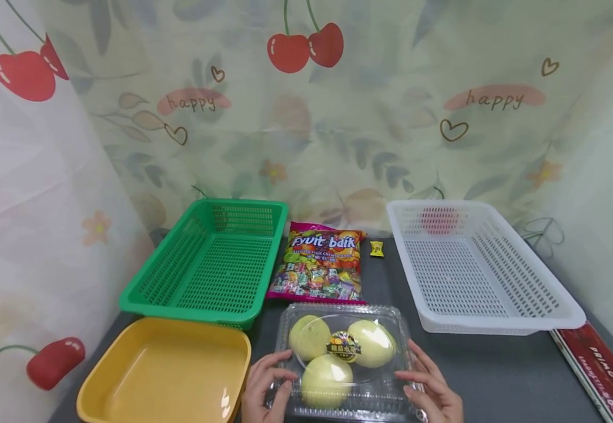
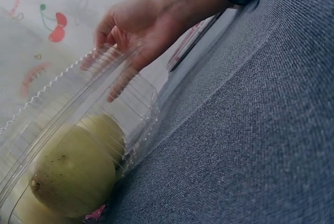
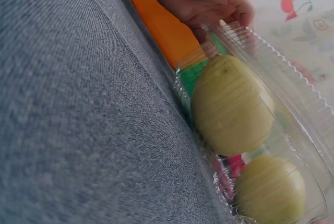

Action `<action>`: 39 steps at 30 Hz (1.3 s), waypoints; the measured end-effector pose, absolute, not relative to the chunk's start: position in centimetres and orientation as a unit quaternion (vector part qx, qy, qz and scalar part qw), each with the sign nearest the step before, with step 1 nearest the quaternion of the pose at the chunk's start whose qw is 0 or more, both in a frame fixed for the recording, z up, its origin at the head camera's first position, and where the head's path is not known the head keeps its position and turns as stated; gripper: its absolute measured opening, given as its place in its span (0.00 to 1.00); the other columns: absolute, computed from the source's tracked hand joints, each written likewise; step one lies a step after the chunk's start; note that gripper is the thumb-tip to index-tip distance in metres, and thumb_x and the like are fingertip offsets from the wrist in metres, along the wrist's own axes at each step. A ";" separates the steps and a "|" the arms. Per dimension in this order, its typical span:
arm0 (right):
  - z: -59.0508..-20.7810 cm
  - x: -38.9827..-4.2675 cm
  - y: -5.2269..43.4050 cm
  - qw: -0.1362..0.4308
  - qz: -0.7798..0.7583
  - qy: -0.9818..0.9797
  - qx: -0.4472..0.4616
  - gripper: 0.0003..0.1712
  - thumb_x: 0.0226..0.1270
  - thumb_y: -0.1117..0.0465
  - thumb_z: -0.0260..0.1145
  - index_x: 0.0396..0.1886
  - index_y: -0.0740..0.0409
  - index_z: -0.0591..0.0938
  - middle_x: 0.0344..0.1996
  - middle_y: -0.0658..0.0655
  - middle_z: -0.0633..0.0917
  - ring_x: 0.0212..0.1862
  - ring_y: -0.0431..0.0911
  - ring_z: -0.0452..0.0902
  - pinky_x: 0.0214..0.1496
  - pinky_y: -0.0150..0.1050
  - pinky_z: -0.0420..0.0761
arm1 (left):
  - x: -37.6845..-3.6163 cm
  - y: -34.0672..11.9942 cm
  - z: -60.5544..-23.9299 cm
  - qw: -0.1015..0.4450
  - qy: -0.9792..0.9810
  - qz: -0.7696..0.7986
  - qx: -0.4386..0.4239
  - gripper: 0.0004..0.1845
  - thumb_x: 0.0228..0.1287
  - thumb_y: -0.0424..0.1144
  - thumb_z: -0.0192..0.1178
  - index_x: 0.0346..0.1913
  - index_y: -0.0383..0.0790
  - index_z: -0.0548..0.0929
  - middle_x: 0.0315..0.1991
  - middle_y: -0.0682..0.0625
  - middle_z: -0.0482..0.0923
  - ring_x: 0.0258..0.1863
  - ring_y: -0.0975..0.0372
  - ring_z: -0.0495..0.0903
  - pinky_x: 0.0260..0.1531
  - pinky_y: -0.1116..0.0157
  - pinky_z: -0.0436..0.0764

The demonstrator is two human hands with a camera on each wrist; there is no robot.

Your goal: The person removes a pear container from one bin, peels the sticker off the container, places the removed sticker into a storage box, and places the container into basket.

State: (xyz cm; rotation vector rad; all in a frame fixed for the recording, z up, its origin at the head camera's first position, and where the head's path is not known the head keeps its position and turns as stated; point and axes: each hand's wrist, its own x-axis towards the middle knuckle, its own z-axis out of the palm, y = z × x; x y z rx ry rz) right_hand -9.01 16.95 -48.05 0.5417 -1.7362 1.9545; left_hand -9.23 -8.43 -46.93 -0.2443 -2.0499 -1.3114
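Observation:
In the head view a clear plastic clamshell box (image 1: 359,388) with its lid down sits on the dark table at the front middle. Inside are three pale yellow-green, pear-like fruits (image 1: 327,380), and a round black-and-gold sticker (image 1: 344,346) marks the lid. My left hand (image 1: 268,388) grips the left side of the box, its fingertips over the rim. On the opposite side my right hand (image 1: 429,385) holds the right edge the same way. The left wrist view shows the right hand (image 2: 143,33) at the ridged rim; the right wrist view shows the left hand (image 3: 206,2) there.
Behind the box lie a fruit candy bag (image 1: 317,263) and a small yellow wrapped candy (image 1: 377,249). To the left stand a green basket (image 1: 271,258) and a yellow basin (image 1: 245,352). A white basket (image 1: 502,325) and a red spaghetti pack (image 1: 599,367) are at right.

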 end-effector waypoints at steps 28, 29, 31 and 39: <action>-47.1 -9.0 16.8 0.222 0.701 -0.665 0.135 0.14 0.53 0.84 0.56 0.40 0.76 0.80 0.59 0.43 0.75 0.60 0.30 0.68 0.57 0.17 0.67 | -8.9 -8.2 -46.3 0.248 -0.819 -0.517 -0.023 0.18 0.49 0.25 0.61 0.25 0.58 0.81 0.46 0.62 0.79 0.50 0.69 0.71 0.50 0.71 0.67; -46.7 -9.0 16.9 0.211 0.691 -0.682 0.115 0.13 0.54 0.82 0.57 0.41 0.76 0.79 0.58 0.40 0.74 0.60 0.27 0.68 0.56 0.16 0.66 | -8.9 -8.2 -46.3 0.252 -0.817 -0.517 -0.027 0.18 0.49 0.25 0.61 0.25 0.58 0.81 0.46 0.62 0.79 0.50 0.69 0.71 0.50 0.71 0.67; -45.9 -9.1 17.0 0.184 0.654 -0.729 0.082 0.13 0.56 0.77 0.61 0.43 0.75 0.79 0.59 0.36 0.72 0.59 0.22 0.64 0.55 0.13 0.64 | -8.9 -8.1 -46.4 0.253 -0.818 -0.516 -0.027 0.18 0.49 0.25 0.61 0.26 0.58 0.81 0.46 0.62 0.80 0.50 0.69 0.71 0.50 0.71 0.67; -43.0 -10.5 18.7 0.127 0.533 -0.826 0.134 0.14 0.61 0.67 0.63 0.47 0.61 0.81 0.64 0.39 0.67 0.61 0.18 0.55 0.55 0.10 0.57 | -8.8 -8.2 -46.5 0.252 -0.822 -0.510 -0.022 0.18 0.49 0.25 0.61 0.25 0.58 0.81 0.45 0.61 0.80 0.49 0.69 0.71 0.49 0.70 0.68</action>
